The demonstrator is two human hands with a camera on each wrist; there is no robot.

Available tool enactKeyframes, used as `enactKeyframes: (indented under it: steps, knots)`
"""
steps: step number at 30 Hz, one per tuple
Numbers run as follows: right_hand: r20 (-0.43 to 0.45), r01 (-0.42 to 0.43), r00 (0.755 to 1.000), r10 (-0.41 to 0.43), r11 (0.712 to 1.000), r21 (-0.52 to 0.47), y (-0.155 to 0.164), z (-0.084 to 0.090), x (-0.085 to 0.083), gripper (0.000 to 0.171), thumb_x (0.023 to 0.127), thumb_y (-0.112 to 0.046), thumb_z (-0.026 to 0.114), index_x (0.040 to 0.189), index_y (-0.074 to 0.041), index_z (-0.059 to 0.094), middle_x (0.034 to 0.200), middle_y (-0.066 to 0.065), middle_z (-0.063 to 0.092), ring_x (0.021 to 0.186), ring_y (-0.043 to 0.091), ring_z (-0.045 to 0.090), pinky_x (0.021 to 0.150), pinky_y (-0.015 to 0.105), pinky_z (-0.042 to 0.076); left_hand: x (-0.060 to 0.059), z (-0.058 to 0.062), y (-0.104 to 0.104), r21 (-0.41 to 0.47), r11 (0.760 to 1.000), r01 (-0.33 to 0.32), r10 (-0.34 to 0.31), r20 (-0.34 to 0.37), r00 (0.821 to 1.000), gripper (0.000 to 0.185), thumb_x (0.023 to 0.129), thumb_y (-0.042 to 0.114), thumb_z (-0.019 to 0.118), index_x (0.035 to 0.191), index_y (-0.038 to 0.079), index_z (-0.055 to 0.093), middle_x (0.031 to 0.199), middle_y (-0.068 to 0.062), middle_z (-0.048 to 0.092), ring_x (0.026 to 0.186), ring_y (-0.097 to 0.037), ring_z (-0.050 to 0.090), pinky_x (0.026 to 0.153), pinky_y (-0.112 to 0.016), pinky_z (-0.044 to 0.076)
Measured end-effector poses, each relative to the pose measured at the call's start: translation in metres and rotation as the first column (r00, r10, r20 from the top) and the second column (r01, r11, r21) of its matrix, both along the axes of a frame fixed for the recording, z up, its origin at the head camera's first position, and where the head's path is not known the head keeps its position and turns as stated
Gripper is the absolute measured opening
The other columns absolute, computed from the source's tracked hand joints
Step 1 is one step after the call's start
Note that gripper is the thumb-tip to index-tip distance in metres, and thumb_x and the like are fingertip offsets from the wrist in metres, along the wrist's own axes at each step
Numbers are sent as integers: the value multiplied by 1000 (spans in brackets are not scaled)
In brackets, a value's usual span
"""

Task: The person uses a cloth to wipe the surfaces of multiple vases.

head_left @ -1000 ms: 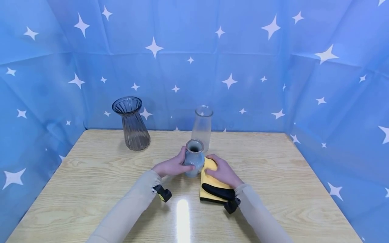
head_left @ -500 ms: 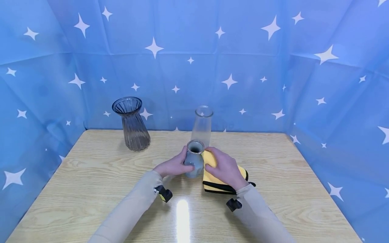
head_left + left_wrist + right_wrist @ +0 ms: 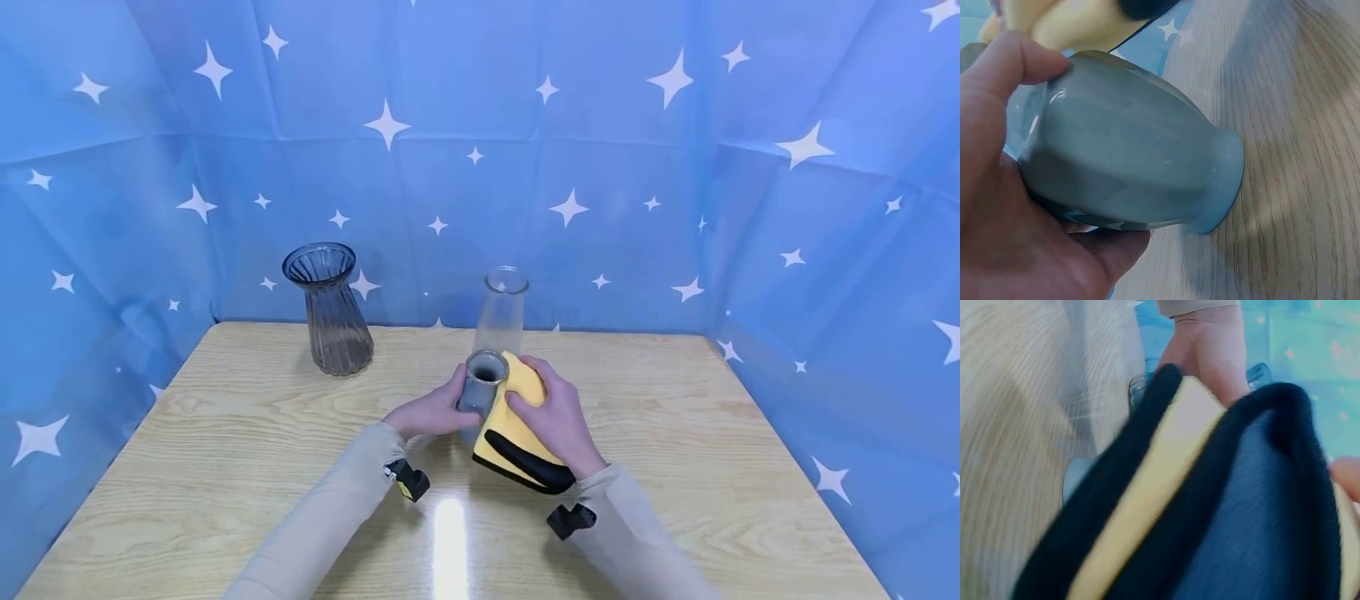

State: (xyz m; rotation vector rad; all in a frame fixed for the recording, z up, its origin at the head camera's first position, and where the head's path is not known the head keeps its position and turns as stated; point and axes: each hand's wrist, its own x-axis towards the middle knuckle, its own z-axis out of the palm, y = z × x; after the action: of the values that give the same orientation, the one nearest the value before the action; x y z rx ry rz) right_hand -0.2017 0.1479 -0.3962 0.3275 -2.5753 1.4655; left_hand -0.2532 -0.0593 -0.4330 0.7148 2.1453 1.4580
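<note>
A glossy grey-blue ceramic vase with a round neck stands near the middle of the table. My left hand grips its left side, thumb across the front. In the left wrist view the vase body lies between thumb and fingers, its foot right at the tabletop. My right hand holds a folded yellow cloth with black edging against the vase's right side, up by the rim. Close in the right wrist view, the cloth hides most of the vase and of the right hand's fingers.
Behind the ceramic vase stands a clear glass vase, partly covered by it. A smoky ribbed glass vase is at the back left. Blue star-patterned curtain encloses the wooden table at the back and sides.
My right hand has moved the cloth up along the vase's right side to the rim. The cloth's lower edge swung right, then back left. My left hand keeps its hold.
</note>
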Motion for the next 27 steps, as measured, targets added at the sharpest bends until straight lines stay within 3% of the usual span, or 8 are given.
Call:
enactKeyframes:
  steps: [3, 6, 11, 14, 20, 23, 27]
  knots:
    - [-83, -28, 996, 29, 1000, 14, 1, -5, -2, 51, 92, -15, 64, 140, -6, 49, 92, 8, 63, 59, 16, 54, 51, 29, 48, 0, -1, 0, -6, 1000, 1, -1, 2, 1000, 100, 85, 17, 63, 153, 9, -10, 156, -21, 13, 140, -30, 21, 111, -46, 23]
    - [-192, -76, 976, 100, 989, 127, 2, -9, -5, 50, 94, -13, 62, 141, -2, 47, 90, 7, 61, 56, 13, 50, 49, 28, 46, 0, -2, 0, -5, 1000, -2, 2, -1, 1000, 100, 85, 18, 63, 153, 8, -9, 157, -22, 11, 141, -31, 18, 112, -47, 22]
    - [-289, -58, 940, 180, 921, 385, 5, -14, -7, 48, 92, -12, 63, 136, 4, 51, 102, 13, 64, 58, 9, 46, 52, 27, 44, -1, -3, 1, 15, 1000, 5, -5, -10, 1000, 101, 84, 16, 63, 154, 13, -10, 156, -19, 14, 140, -30, 22, 110, -46, 25]
    - [-290, -50, 932, 217, 870, 490, 9, -15, -7, 47, 91, -14, 64, 132, 6, 54, 103, 14, 64, 59, 11, 46, 53, 28, 43, -1, -2, 1, 12, 1000, 9, -8, -12, 1000, 101, 83, 16, 63, 154, 15, -10, 156, -17, 16, 139, -28, 25, 109, -44, 27]
    - [-259, -51, 935, 242, 815, 577, 19, -20, -7, 48, 88, -14, 66, 132, 4, 55, 99, 13, 64, 63, 14, 52, 56, 33, 49, 0, -2, 2, 1, 1000, 2, -2, -23, 1000, 101, 83, 18, 64, 154, 12, -9, 155, -19, 18, 138, -28, 25, 110, -43, 26]
    - [-233, -55, 944, 232, 809, 585, 21, -24, -9, 48, 89, -15, 65, 132, 4, 54, 102, 15, 64, 58, 13, 49, 54, 33, 48, -1, -3, 1, 2, 1000, -6, 6, -27, 1000, 102, 83, 17, 65, 154, 12, -8, 154, -20, 20, 138, -29, 26, 111, -43, 25]
    - [-213, -48, 956, 201, 824, 565, 20, -29, -10, 46, 91, -15, 62, 131, 6, 54, 106, 18, 64, 58, 15, 51, 52, 35, 49, -1, -4, 1, 7, 1000, -11, 12, -21, 1000, 103, 83, 17, 65, 154, 13, -9, 155, -20, 19, 138, -29, 25, 111, -44, 24]
